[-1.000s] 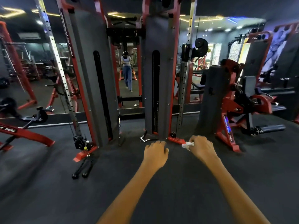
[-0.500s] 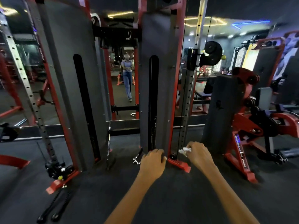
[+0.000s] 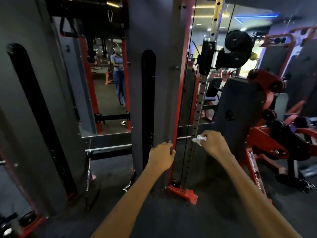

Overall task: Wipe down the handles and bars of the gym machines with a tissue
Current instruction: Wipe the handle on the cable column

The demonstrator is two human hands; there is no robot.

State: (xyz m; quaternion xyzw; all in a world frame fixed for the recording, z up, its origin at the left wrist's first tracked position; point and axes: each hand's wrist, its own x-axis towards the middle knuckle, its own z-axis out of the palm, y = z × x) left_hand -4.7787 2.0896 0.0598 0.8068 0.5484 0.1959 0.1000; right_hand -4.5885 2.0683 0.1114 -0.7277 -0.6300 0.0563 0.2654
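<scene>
A crumpled white tissue [image 3: 199, 139] is pinched in my right hand [image 3: 214, 143], which is held out close to the perforated silver upright bar [image 3: 199, 107] of the cable machine. Whether the tissue touches the bar is hard to tell. My left hand [image 3: 161, 156] hangs in front of the red frame post [image 3: 178, 93] with its fingers curled and nothing in them. A black pulley carriage [image 3: 206, 57] sits higher up on the silver bar. Chrome handles [image 3: 88, 170] lean at the foot of the machine.
Grey weight-stack covers [image 3: 151, 31] with black slots stand ahead and to the left. A red and black machine [image 3: 267, 134] stands on the right. A mirror behind shows a person's reflection [image 3: 118, 74]. Dark rubber floor [image 3: 171, 217] lies under my arms.
The view has moved much closer to the cable machine. Both hands have risen, and my right hand with the tissue has come up beside the silver upright bar.
</scene>
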